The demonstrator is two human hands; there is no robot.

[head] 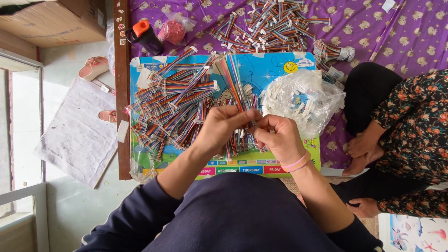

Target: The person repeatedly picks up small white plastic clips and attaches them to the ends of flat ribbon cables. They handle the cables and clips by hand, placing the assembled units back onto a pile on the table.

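Rainbow ribbon cable: we see a thin bundle of multicoloured flat wires [232, 77] running from the hands up across the board, fanned slightly toward the far end.
Left hand: our left hand [223, 126] is closed in a pinch around the near end of the bundle, fingers curled tight.
Right hand: our right hand [278, 136], with a pink band [297, 164] at the wrist, is closed too, fingertips pinching the same cable end just beside the left hand.
Work surface: a colourful laminated picture board [275, 70] lies on a purple patterned cloth [410, 32].
Finished stock: a heap of short rainbow cables with white connectors [172, 107] covers the board's left half; a second heap [270, 25] lies on the cloth beyond.
Parts bag: a clear plastic bag of white connectors [303, 100] rests right of the hands.
Bystander: a person in a floral sleeve [410, 126] sits at the right, well apart.
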